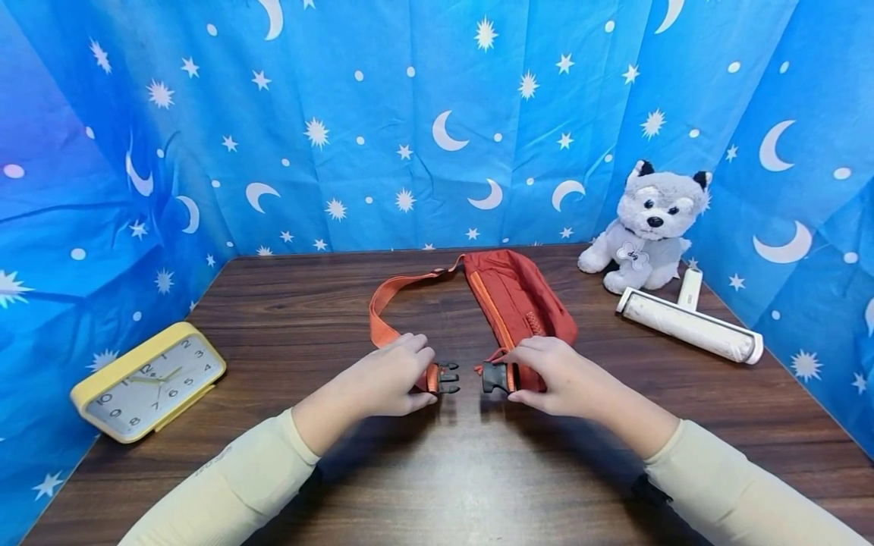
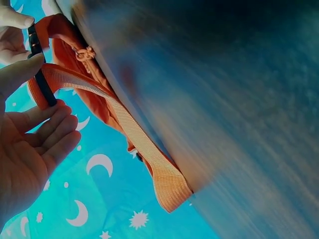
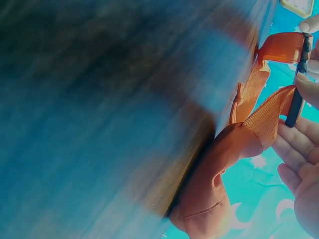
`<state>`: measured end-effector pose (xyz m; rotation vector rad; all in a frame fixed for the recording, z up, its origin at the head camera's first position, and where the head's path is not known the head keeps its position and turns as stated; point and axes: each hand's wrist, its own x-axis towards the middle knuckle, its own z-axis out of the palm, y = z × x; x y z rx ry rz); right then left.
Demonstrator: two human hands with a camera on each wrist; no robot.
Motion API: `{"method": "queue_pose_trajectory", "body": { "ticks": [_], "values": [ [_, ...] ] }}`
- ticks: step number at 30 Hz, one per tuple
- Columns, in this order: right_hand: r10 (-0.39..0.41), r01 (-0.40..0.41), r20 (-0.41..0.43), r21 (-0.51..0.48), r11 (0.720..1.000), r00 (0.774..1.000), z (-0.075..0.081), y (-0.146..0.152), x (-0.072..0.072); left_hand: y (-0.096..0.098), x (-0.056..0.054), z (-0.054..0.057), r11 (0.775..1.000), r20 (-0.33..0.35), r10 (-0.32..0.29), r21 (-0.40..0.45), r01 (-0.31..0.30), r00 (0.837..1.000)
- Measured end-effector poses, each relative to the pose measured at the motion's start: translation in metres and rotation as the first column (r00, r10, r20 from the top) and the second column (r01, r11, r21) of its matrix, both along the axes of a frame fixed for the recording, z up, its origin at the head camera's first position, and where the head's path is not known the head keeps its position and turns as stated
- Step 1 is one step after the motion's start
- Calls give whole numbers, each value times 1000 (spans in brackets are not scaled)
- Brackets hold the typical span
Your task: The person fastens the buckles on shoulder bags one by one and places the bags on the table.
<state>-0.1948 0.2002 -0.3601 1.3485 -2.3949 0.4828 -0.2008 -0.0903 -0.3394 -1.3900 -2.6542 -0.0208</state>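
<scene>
Wood-grain table (image 1: 273,318), glossy toward the near side. Nearest: two pale sleeves (image 1: 239,478), one reaching in from each side. Left grip (image 1: 389,379) pinches the pronged buckle half (image 1: 442,378) from behind, close to the webbing; right grip (image 1: 563,377) pinches the socket half (image 1: 493,377) likewise. Holding so far back seems to leave prongs and opening bare of fingers. The halves face each other, near but apart (gap hard to make out in the wrist views). Left side: yellow clock (image 1: 153,383), well apart, probably so placed to leave elbow room. Beyond the hands, red pouch (image 1: 519,296) lies on the table, orange strap (image 1: 381,303) looping leftward; its slack likely lets both ends meet in front. Farther right: white lint roller (image 1: 690,324), then grey plush dog (image 1: 652,220), seated. Behind all: blue star-and-moon cloth (image 1: 382,98).
</scene>
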Motion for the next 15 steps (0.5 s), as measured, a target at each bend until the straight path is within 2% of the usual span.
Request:
{"method": "queue_pose_trajectory", "body": {
  "ticks": [15],
  "values": [
    [-14, 14, 19, 0, 1000, 1000, 1, -3, 1, 4, -1, 0, 1000, -32, -12, 11, 12, 999]
  ]
}}
